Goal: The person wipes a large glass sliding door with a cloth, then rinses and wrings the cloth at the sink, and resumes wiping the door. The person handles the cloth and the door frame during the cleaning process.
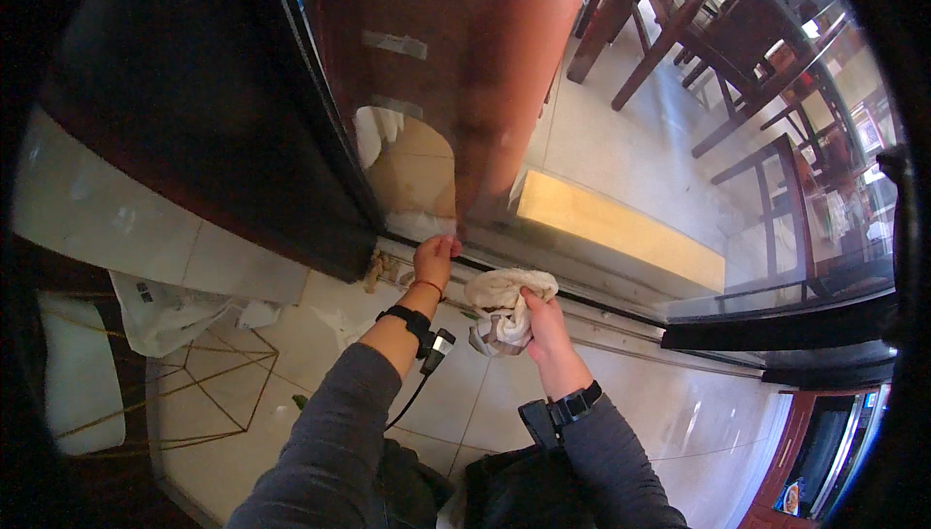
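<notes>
My right hand (547, 322) grips a bunched, off-white cloth (509, 292) just above the sliding door's floor track (611, 336). Under the cloth is a greyish-white rounded item with a patterned surface, partly covered; I cannot tell what it is. To the left, my left hand (436, 252) is at the lower edge of the glass door panel (480, 129), its fingers curled together near the black bottom frame. Whether it holds anything small is not visible. Both wrists wear black straps with small devices, and a cable runs from the left one.
Behind the glass are a yellow block-like ledge (618, 231) and dark wooden chairs (727, 56). A plastic bag (156, 318) and a gold wire frame (225, 391) are at the left. A dark red cabinet (771, 456) stands at the lower right.
</notes>
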`<state>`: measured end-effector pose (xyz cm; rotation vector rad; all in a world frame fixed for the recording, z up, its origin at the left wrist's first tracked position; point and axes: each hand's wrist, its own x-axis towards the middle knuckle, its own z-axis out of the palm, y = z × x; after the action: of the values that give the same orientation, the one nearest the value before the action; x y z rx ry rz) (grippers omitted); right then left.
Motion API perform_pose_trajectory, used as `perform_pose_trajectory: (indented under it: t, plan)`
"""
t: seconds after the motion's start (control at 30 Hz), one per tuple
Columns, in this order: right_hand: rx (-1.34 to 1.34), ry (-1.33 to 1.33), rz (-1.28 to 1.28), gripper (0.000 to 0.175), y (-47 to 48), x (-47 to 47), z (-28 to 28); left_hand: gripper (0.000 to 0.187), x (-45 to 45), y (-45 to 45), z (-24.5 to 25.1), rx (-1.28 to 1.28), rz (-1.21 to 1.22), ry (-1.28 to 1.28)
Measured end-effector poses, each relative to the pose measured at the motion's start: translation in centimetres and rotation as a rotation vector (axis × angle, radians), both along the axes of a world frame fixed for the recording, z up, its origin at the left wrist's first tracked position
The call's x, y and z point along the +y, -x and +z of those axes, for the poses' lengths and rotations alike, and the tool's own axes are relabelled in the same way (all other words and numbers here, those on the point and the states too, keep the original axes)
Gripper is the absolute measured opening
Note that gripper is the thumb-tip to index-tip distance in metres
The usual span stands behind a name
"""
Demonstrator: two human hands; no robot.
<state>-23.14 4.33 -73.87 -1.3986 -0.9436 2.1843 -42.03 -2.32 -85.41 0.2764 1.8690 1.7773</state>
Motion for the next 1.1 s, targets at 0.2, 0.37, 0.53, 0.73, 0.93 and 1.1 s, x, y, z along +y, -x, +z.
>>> perform_pose_trajectory:
  t: [0.2, 0.37, 0.53, 0.73, 0.93, 1.1]
  plan:
    - [0.102, 0.025, 0.058, 0.035, -0.2, 0.1, 0.4, 0.027, 0.4, -1.6, 2.6, 0.086, 0.029, -0.137]
    - [0.040, -0.006, 0.044, 0.030, 0.1, -0.2, 0.8, 0.029, 0.3, -0.8, -0.4, 0.001, 0.004, 0.042]
    - [0.053, 0.010, 0.038, 0.037, -0.2, 0.1, 0.2, 0.030, 0.2, 0.0, -3.7, -0.051, -0.045, 0.083]
    - [0.018, -0.020, 0.005, 0.034, -0.3, 0.0, 0.0, 0.027, -0.1, -0.4, -2.1, 0.056, -0.041, 0.024]
    - [0.043, 0.007, 0.021, 0.032, 0.1, -0.4, 0.6, 0.027, 0.3, -1.2, 1.7, -0.050, -0.010, -0.187]
    - [0.026, 0.012, 0.015, 0.033, 0.1, -0.3, 0.6, 0.028, -0.1, -0.7, 1.4, -0.083, -0.052, -0.029]
